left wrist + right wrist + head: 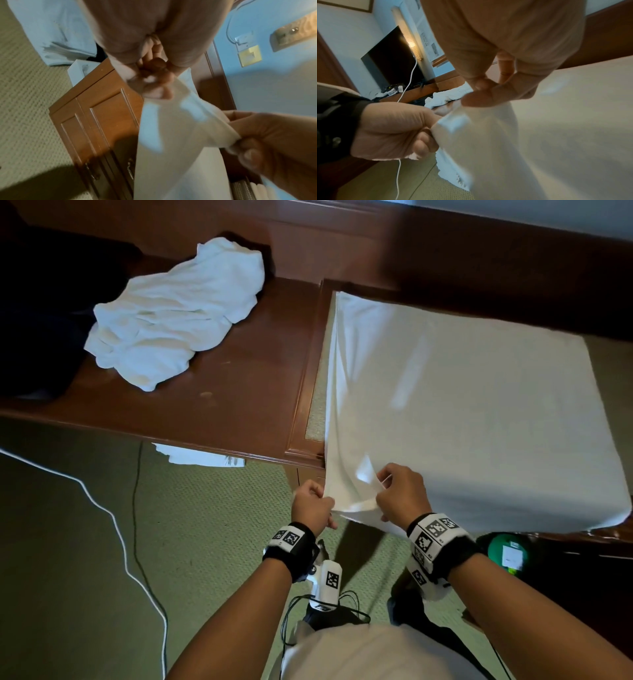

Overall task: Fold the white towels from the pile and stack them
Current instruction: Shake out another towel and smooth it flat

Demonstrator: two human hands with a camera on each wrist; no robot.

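Observation:
A large white towel (pixel 472 419) lies spread over the right part of the wooden desk (pixel 239 392), its near edge hanging off toward me. My left hand (pixel 313 503) grips the towel's near-left corner in curled fingers. Just right of it, my right hand (pixel 400 494) pinches the same near edge between thumb and fingers. Both hands hold the cloth in the left wrist view, left hand (pixel 154 82) and right hand (pixel 267 136); the right wrist view shows the right hand (pixel 491 93) and left hand (pixel 397 129). A crumpled pile of white towels (pixel 174 313) sits at the desk's back left.
The desk's front edge runs just ahead of my hands, with cabinet doors (pixel 96 121) below it. A white cable (pixel 113 518) and a thin dark cable trail across the green carpet at left. A green object (pixel 507 553) sits under the desk at right. A dark screen (pixel 392 60) stands far left.

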